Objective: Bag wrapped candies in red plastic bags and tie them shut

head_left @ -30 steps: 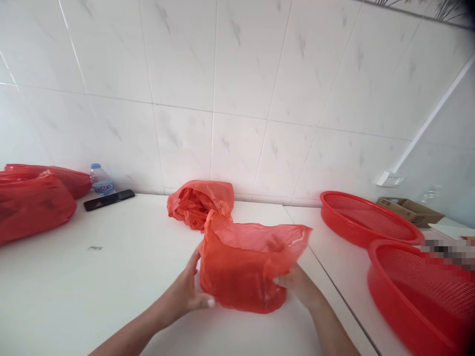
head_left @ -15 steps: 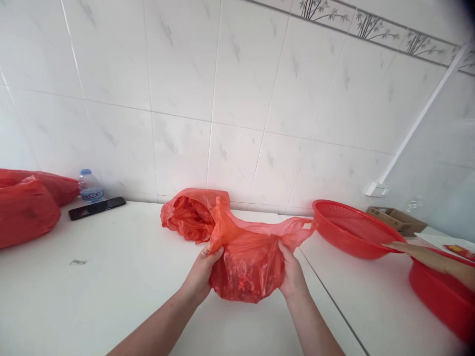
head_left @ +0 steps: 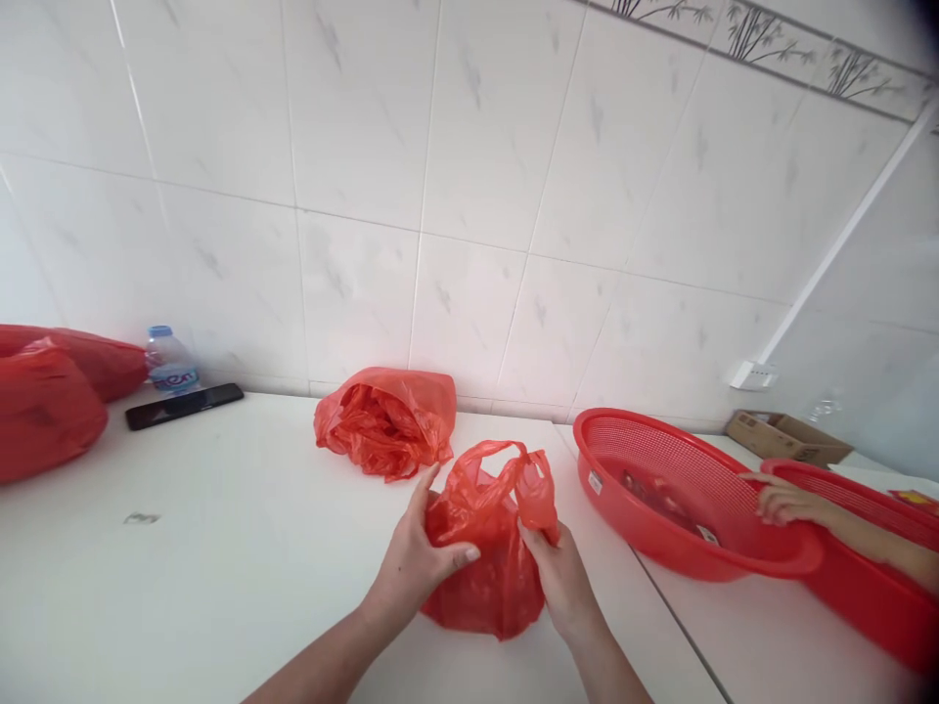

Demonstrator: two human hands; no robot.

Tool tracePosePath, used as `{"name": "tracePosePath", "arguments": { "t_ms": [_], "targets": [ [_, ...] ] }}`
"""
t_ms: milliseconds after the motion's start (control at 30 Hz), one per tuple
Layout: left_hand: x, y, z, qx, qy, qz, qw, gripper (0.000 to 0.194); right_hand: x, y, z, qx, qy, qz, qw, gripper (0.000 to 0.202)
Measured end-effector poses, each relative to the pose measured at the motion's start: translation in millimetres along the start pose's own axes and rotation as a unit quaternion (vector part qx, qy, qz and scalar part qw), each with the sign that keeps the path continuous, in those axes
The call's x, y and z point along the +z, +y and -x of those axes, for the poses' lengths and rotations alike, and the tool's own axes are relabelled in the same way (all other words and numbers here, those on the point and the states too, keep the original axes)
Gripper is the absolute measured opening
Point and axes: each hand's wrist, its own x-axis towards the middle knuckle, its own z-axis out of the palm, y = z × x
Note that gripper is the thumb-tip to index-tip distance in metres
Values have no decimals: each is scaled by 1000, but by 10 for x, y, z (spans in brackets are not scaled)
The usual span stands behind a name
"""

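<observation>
A red plastic carrier bag [head_left: 488, 587] rests on the white table in front of me, its contents only dim shapes through the film. Its handle loops stand up at the top. My left hand [head_left: 418, 562] lies against the bag's left side, thumb and index finger spread apart; the other fingers are hidden. On the right, my right hand [head_left: 561, 577] grips the bag just below a handle, the thumb pressed on the film. Behind it, close to the wall, lies a crumpled bundle of red plastic bags [head_left: 388, 420].
Another person's hand [head_left: 796, 504] is at the rim of a red mesh basket [head_left: 623, 508] containing dark red items. A second red basket [head_left: 872, 596] stands beside it. At left are more red bags [head_left: 44, 420], a phone [head_left: 183, 406] and a water bottle [head_left: 170, 362]. A cardboard box [head_left: 784, 438] sits back right.
The bag's top has been gathered upright, and the bag is now lower. My left hand's grip has loosened, fingers spreading. The mesh basket has moved toward me and left, its inside now visible.
</observation>
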Motion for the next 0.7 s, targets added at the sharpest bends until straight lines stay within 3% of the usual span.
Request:
{"name": "tracePosePath", "arguments": {
  "t_ms": [67,133,200,267,367,467,533,633,700],
  "targets": [
    [50,15,43,-60,-73,99,991,78,84,-10,45,28,-6,-42,999,33],
    [55,-5,61,-124,-115,220,961,43,131,-8,60,59,10,-111,992,36],
    [18,-42,53,-173,-75,305,934,21,129,4,42,92,32,-188,977,37],
    [-40,-73,30,-194,-7,343,919,13,87,19,4,113,41,-257,959,35],
    [-109,-79,-2,-198,16,373,906,12,-6,16,-37,86,20,-300,950,28],
    [-138,-57,-6,-203,-40,408,889,26,-73,-69,-21,42,-37,-270,961,28],
    [-140,-50,4,-206,-79,417,882,32,-89,-164,11,30,-87,-233,968,39],
    [-124,-57,26,-216,-101,408,881,35,-85,-278,54,29,-154,-183,970,59],
    [-101,-69,36,-236,-102,406,877,36,-78,-296,64,43,-159,-177,970,53]
  ]
}}
